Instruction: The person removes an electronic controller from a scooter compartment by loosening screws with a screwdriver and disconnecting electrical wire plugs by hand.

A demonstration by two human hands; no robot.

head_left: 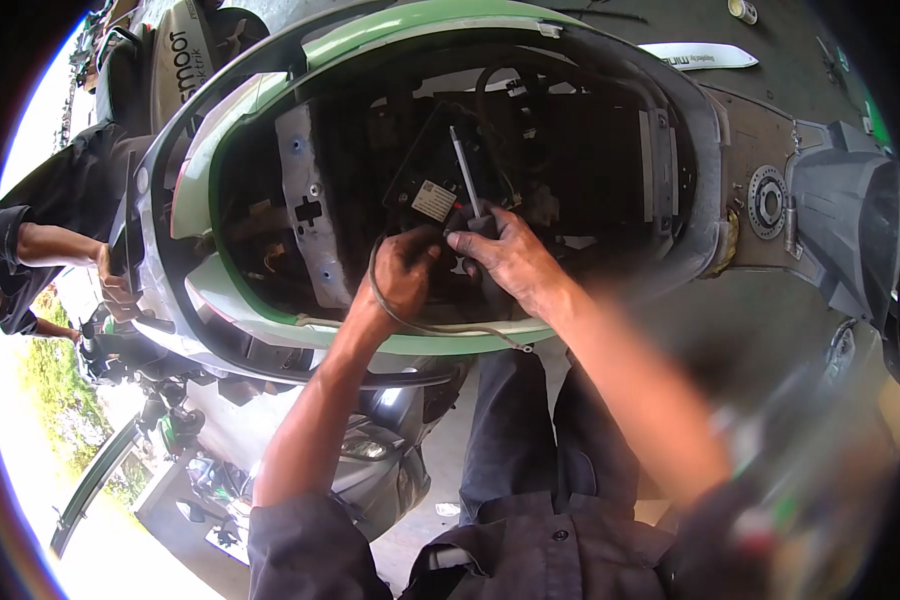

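Observation:
My right hand (pixel 510 255) is closed around a screwdriver (pixel 463 168), its bare metal shaft pointing away from me over the opening in the scooter body (pixel 410 347). Beside it, my left hand (pixel 405 272) has its fingers pinched together; whatever they grip is hidden. Just beyond both hands, a black box (pixel 452 150) with a white label (pixel 433 201) sits tilted inside the opening. A thin cable (pixel 440 328) loops around my left wrist and ends in a ring-shaped terminal near the green rim.
A metal bracket (pixel 310 205) crosses the opening at left. A brake disc (pixel 768 203) lies on the footboard. Another person's hand (pixel 115 285) rests at the scooter's left end. A white printed panel (pixel 700 56) is on the floor. Another scooter (pixel 380 450) stands below left.

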